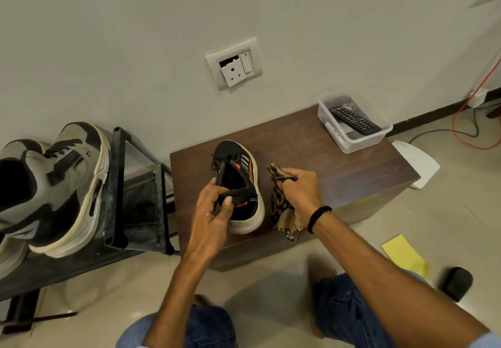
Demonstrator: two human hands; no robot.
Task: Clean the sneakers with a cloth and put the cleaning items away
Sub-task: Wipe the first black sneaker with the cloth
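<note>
The left hand [214, 206] grips the heel collar of the black sneaker [241, 185], which rests on the desk [339, 158]. Just beside it, the right hand [301, 187] clutches the patterned cloth [282, 206].

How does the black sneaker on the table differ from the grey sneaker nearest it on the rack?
The black sneaker has orange accents; the grey sneaker has black panels. The black one rests on the wooden table, the grey one on the metal rack. The left hand grips the black one's heel; no hand touches the grey one. Both have pale soles and black laces.
</note>
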